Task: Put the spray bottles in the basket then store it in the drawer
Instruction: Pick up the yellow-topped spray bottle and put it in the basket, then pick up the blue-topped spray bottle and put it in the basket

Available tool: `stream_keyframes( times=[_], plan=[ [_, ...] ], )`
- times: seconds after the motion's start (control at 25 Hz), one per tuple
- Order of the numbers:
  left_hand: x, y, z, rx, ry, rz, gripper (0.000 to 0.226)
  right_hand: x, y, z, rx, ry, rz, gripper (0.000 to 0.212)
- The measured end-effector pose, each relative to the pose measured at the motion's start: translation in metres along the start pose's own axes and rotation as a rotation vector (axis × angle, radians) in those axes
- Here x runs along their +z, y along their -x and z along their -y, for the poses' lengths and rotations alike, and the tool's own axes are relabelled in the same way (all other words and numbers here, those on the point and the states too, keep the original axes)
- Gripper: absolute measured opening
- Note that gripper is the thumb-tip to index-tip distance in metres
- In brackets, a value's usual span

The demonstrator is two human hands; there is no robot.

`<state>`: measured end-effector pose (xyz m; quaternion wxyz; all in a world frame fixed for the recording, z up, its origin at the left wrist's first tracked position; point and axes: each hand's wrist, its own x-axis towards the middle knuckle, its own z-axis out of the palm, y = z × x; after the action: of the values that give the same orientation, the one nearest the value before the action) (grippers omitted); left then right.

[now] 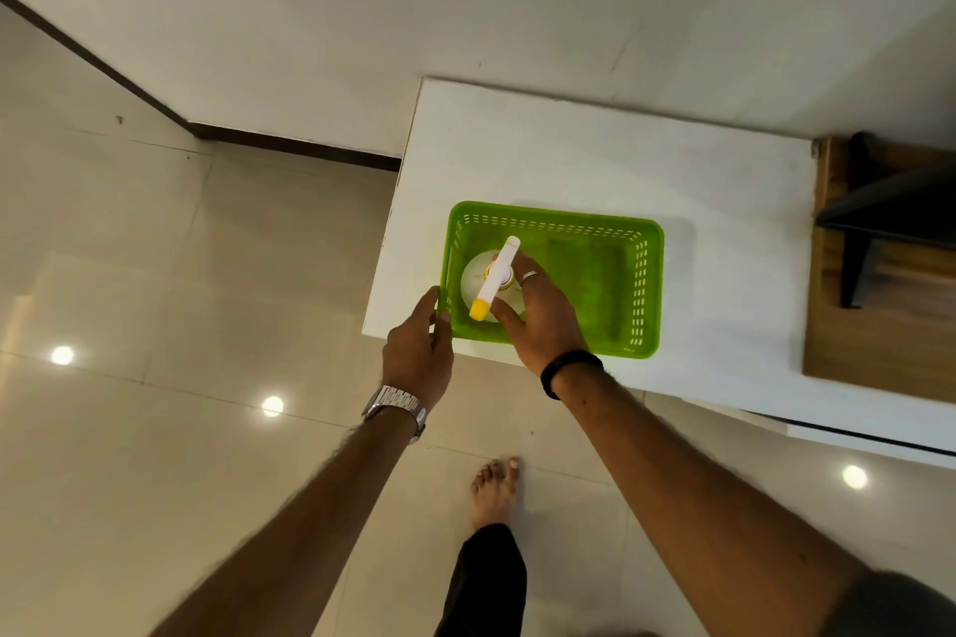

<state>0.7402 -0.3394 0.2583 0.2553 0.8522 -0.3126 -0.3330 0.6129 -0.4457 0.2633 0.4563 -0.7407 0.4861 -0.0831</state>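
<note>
Spray bottle [495, 278]: standing upright in green basket's [641, 274] left end, right hand [540, 321] fingers loosely cupping it, left hand [418, 352] pinching rim. Risk: toppling on release.

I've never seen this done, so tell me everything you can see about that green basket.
The green basket is a rectangular, plastic-looking tub with slotted walls, sitting upright near the front left corner of the white cabinet top. A white and yellow spray bottle stands inside its left end. The left hand touches its left rim; the right hand reaches inside.

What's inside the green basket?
One spray bottle stands in the basket's left end, the right hand around it. The hand hides part of the floor there.
</note>
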Motion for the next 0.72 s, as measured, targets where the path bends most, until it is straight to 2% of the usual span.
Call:
stream_keyframes(
  times=[0.12, 0.28, 0.4, 0.52, 0.64, 0.72],
  plan=[
    [0.001, 0.005, 0.0, -0.011, 0.003, -0.011, 0.044, -0.009, 0.013, -0.004, 0.054, -0.041, 0.008, 0.07],
    [-0.001, 0.021, 0.024, -0.126, -0.016, -0.079, 0.038, -0.032, 0.071, -0.026, -0.017, -0.054, -0.203, 0.05],
    [0.002, 0.061, 0.06, -0.189, -0.322, 0.102, 0.036, -0.045, 0.145, -0.068, 0.028, 0.021, -0.202, 0.041],
    [0.022, 0.116, 0.08, -0.153, -0.593, 0.351, 0.04, -0.04, 0.233, -0.128, 0.24, 0.09, 0.039, 0.047],
    [0.072, 0.171, 0.06, -0.061, -0.691, 0.527, 0.047, -0.042, 0.341, -0.206, 0.499, 0.122, 0.172, 0.054],
    [0.124, 0.201, 0.031, 0.057, -0.786, 0.581, 0.054, -0.053, 0.412, -0.253, 0.64, 0.08, 0.153, 0.058]
  ],
)
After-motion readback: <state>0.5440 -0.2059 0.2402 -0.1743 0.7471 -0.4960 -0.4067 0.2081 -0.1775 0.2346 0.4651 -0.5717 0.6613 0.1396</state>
